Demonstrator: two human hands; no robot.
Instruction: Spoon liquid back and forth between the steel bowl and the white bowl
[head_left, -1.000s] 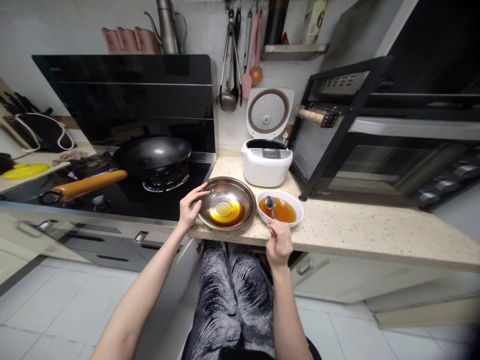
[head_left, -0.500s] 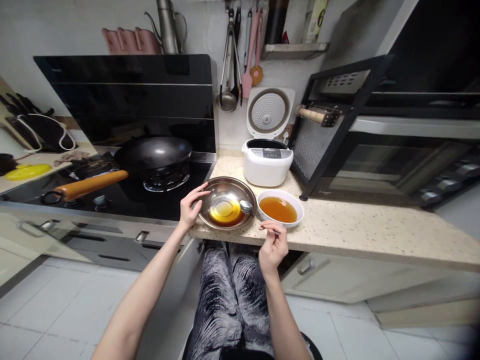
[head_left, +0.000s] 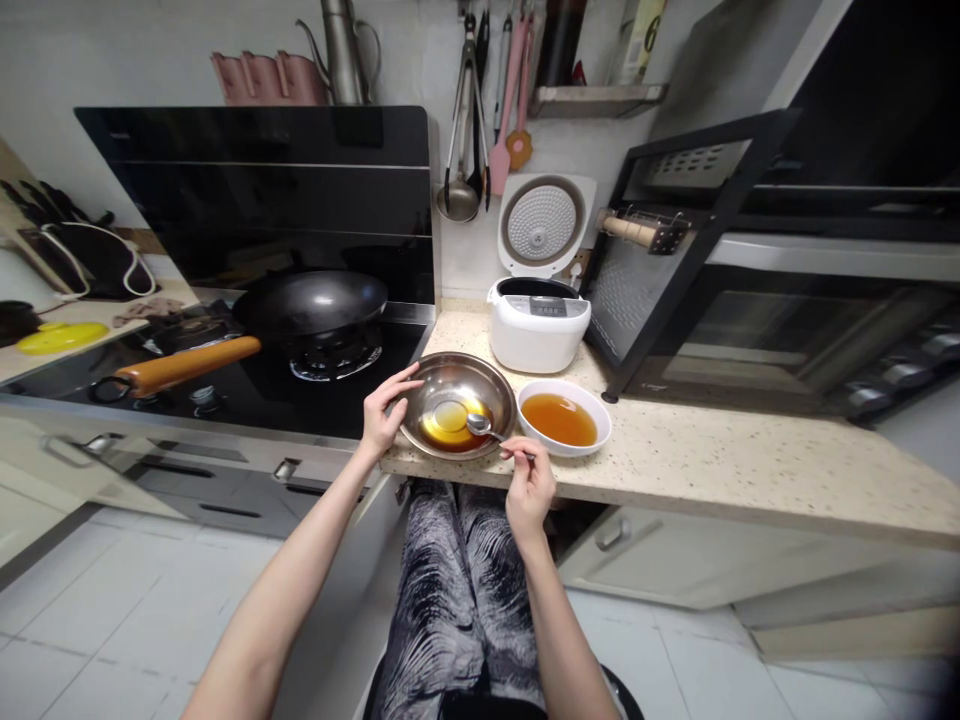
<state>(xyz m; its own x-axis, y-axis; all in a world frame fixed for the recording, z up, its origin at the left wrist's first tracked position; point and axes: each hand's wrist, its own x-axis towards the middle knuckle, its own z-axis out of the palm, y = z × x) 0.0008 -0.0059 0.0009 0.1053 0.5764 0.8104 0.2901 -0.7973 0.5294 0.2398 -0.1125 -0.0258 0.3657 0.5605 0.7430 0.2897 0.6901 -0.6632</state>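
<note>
A shallow stainless-steel bowl with amber-yellow liquid in its bottom stands at the counter's front edge. My left hand grips its left rim, fingers laid over the edge. In my right hand the handle of a metal spoon is pinched. The spoon's head hangs over the liquid inside the steel bowl; whether it touches the liquid I cannot tell. Just to the right is a white bowl of orange-brown liquid, close beside the steel one.
Behind the bowls a white rice cooker has its lid raised. On the stove to the left sits a black wok, its wooden handle pointing toward the front left. A black-framed rack with an oven stands at the right.
My right hand has moved left with the spoon, carrying its head from the steel bowl's right side toward the middle. My left hand stays on the rim.
</note>
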